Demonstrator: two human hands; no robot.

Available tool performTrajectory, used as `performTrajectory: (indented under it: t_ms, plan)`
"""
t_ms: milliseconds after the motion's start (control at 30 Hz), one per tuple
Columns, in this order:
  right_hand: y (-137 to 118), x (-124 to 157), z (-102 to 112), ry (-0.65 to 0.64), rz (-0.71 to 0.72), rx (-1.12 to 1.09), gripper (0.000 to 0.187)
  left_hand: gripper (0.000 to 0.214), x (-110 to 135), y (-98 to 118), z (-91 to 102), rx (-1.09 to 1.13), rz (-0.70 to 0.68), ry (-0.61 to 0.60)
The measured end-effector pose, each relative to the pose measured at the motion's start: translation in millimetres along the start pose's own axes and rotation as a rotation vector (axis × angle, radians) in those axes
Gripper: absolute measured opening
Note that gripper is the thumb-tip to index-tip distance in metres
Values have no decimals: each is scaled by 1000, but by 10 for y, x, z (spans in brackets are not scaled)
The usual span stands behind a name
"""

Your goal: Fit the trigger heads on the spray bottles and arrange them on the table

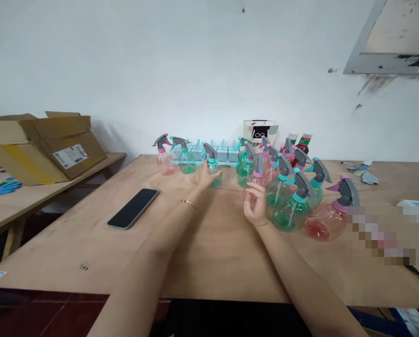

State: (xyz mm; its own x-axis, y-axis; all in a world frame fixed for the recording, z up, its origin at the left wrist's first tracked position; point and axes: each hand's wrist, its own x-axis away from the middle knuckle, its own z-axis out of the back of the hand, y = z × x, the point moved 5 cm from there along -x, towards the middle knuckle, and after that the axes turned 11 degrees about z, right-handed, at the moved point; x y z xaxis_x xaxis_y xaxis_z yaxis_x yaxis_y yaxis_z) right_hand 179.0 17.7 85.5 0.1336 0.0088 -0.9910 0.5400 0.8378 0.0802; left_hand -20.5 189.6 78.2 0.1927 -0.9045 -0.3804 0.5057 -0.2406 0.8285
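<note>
My left hand reaches to the back of the table, its thumb and fingers around a green spray bottle with a grey and teal trigger head. My right hand is in front of a pink spray bottle, fingers loosely bent and apart, with nothing visible in them. The hand partly hides that bottle. Left of my left hand stand another green spray bottle and a pink spray bottle. Several more stand grouped on the right, including a green one and a tilted pink one.
A light-blue compartment rack runs along the wall, near a printed paper bag and red sauce bottles. A black phone lies at left. On a side table sits a cardboard box. A blurred-out patch covers something at right.
</note>
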Motion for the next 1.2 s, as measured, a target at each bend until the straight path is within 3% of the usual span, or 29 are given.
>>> performTrajectory:
  t_ms: [167,233,300,367,500,600,733,800,867,933,1033,1133,1200]
  plan:
    - [27,-8,-173,-47,-251,-225,26,63,864,266,181,103,-119,-218]
    - [57,19,-294,-134,-455,-401,34,58,1199,414,271,150,-110,-319]
    - [56,74,-412,-234,-666,-616,54,48,1481,524,340,130,-63,-397]
    - [23,133,-487,-308,-841,-800,65,44,1691,599,394,72,-36,-419]
    - [-60,191,-535,-388,-1012,-1044,61,52,1908,686,430,-68,-77,-404]
    - [-78,172,-516,-409,-1027,-1109,60,56,1945,711,426,-120,-133,-407]
    - [-41,116,-467,-431,-983,-1138,63,64,1920,682,413,-73,-270,-508]
    - [36,107,-433,-383,-998,-1112,57,74,1884,618,404,-26,-367,-571]
    - [125,85,-391,-307,-972,-1066,56,68,1797,503,414,64,-397,-550]
    - [189,13,-325,-239,-833,-952,60,60,1663,325,419,82,-301,-433]
    - [187,-109,-235,-198,-638,-758,56,57,1534,44,330,-249,-92,-332]
    - [106,-183,-208,-206,-595,-693,41,62,1546,-129,196,-643,16,-450]
    - [34,-220,-197,-205,-566,-655,37,64,1584,-155,146,-738,11,-544]
